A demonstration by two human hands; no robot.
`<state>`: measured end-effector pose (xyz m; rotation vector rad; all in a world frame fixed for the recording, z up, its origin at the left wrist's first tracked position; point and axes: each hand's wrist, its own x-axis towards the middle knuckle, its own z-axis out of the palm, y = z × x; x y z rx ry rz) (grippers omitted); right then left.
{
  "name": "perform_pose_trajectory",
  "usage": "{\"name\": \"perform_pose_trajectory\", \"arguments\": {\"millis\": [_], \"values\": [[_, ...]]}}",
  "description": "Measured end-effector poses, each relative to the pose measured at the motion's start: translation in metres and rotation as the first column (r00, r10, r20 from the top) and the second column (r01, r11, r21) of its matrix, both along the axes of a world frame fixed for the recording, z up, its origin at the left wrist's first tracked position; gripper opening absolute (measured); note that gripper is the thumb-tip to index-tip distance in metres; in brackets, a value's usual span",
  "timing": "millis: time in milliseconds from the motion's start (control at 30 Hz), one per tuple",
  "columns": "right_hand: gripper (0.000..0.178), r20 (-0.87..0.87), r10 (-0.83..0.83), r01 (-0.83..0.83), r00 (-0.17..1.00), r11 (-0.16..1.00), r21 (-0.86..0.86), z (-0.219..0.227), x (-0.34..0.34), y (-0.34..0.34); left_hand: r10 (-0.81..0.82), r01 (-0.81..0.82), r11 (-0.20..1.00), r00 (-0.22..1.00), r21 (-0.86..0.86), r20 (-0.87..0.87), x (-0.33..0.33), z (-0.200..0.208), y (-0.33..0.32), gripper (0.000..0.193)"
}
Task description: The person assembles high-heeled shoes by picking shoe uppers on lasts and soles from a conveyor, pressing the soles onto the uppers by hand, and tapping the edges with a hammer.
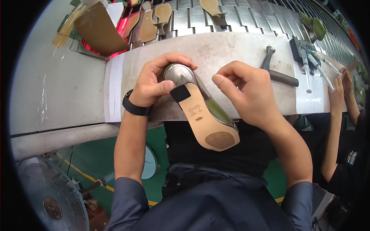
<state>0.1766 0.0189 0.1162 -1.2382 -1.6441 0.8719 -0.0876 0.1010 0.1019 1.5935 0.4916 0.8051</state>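
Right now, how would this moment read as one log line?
Left hand: holds shoe at the heel, sole showing | Right hand: curled, apart from shoe | Hammer: on table, right of both hands

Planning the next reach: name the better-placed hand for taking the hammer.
Right hand, probably: it is nearer the hammer and appears empty, while the left hand holds the green heeled shoe.

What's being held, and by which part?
A green shoe, by its heel end, in the left hand; whether the right hand holds anything is unclear.
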Motion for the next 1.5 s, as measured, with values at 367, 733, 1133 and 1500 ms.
{"name": "perform_pose_trajectory", "arguments": {"millis": [367,733,1133,1500], "values": [[0.038,0.744,0.148,-0.243,0.651,0.97,0.02,0.071,0.006,0.038,0.369,-0.355,0.925,0.925,0.138,-0.096,0.078,-0.008,-0.002,0.066],[0.05,0.637,0.174,-0.156,0.751,0.984,-0.085,0.06,0.004,0.039,0.474,-0.455,0.865,0.879,0.213,-0.05,0.09,-0.013,0.007,0.059],[0.045,0.167,0.274,-0.184,0.947,0.89,-0.417,0.02,0.037,0.031,0.492,-0.458,0.825,0.871,0.333,-0.021,0.094,-0.016,0.01,0.049],[0.038,-0.037,0.305,-0.267,0.952,0.762,-0.59,0.021,0.035,0.032,0.517,-0.589,0.762,0.804,0.271,0.294,0.113,-0.014,-0.004,0.056]]}}
